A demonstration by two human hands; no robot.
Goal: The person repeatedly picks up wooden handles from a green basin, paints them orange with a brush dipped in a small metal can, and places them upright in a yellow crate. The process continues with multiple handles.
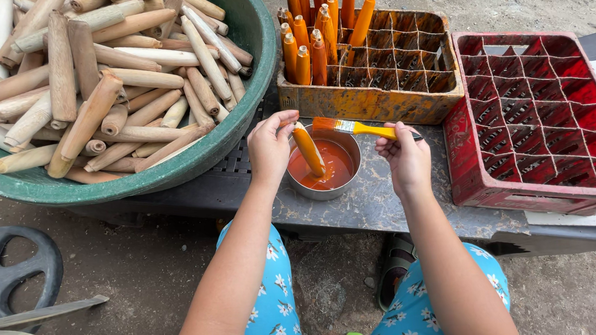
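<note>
The left hand (269, 147) pinches an orange-coated wooden handle (308, 149) by its top, tilted into the metal paint bowl (323, 163) just beside its fingertips (286, 119), while the right hand (405, 158) grips a paintbrush (354, 126) whose bristles hover above the bowl.

Soft, even daylight throughout; shadows faint, colours vivid, focus sharp, with slight wide-angle bending toward the frame's edges.

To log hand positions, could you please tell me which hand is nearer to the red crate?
Right. The right hand, holding the paintbrush, is just left of the red crate; the left hand, holding an orange-painted stick, lies beyond the paint bowl.
</note>
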